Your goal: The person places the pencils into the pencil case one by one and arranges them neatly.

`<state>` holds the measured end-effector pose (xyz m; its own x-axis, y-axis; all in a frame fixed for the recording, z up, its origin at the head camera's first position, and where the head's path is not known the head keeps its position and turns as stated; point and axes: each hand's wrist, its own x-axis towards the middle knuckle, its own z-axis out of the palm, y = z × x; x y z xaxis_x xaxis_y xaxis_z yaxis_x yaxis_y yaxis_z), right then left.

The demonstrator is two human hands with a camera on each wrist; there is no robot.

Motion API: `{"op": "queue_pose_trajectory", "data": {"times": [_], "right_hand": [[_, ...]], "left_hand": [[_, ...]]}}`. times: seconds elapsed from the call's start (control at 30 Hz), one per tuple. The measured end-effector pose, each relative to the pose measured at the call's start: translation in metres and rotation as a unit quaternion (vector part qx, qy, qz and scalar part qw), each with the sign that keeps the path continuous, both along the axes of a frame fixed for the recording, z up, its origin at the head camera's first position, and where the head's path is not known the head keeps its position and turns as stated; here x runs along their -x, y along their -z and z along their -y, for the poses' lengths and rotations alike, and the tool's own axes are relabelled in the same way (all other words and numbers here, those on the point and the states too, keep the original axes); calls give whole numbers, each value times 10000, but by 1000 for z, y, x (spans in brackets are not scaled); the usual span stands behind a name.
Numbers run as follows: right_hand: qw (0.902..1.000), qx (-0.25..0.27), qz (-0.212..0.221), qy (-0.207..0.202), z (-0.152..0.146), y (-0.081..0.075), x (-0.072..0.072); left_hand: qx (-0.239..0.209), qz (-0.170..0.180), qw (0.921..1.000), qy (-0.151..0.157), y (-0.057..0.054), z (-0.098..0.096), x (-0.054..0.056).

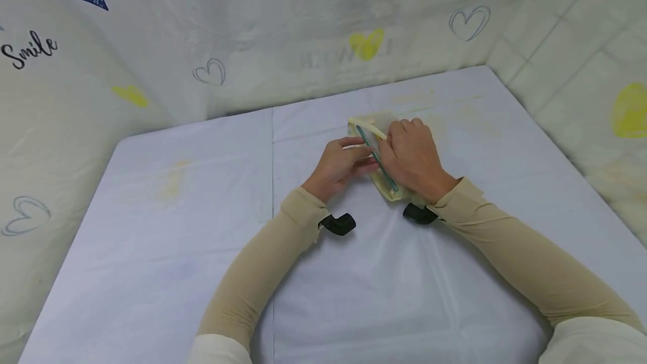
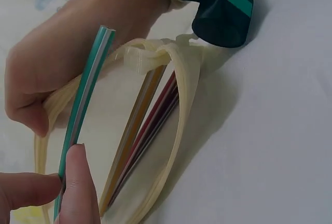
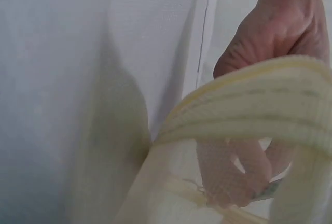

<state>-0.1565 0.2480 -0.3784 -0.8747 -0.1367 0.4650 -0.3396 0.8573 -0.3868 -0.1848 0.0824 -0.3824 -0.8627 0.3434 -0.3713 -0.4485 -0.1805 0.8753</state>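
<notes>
A pale yellow mesh zip pouch [image 1: 382,185] is held open above the white table, its mouth facing the left hand. My right hand [image 1: 411,153] grips one edge of the opening, with the thumb over the rim in the left wrist view. Between thumb and fingers, my left hand [image 1: 340,164] pinches a green pencil [image 2: 85,99] with a silver stripe, which slants across the pouch mouth. Inside lie a yellow striped pencil [image 2: 132,130] and a dark red one [image 2: 150,125]. The right wrist view shows the left fingers [image 3: 228,175] through the mesh.
A black wrist device [image 1: 338,224] sits at the left cuff and another [image 1: 419,214] at the right. The white-covered table [image 1: 177,274] has a seam left of the hands. Printed sheeting [image 1: 253,32] hangs behind its far edge.
</notes>
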Motion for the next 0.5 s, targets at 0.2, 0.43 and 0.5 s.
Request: {"op": "queue_pose_trajectory", "data": {"times": [0.2,0.43,0.5], "right_hand": [[10000,-54,-50,-29,2,0,0],[10000,-32,-49,-21,4,1,-1],[10000,-21,-89,-40,4,2,-1]], "left_hand": [[101,-65,9998,-135,4,-1,6],[266,-303,9991,-150,11,-5,8],[304,-332,9989,-151,12,-6,8]]}}
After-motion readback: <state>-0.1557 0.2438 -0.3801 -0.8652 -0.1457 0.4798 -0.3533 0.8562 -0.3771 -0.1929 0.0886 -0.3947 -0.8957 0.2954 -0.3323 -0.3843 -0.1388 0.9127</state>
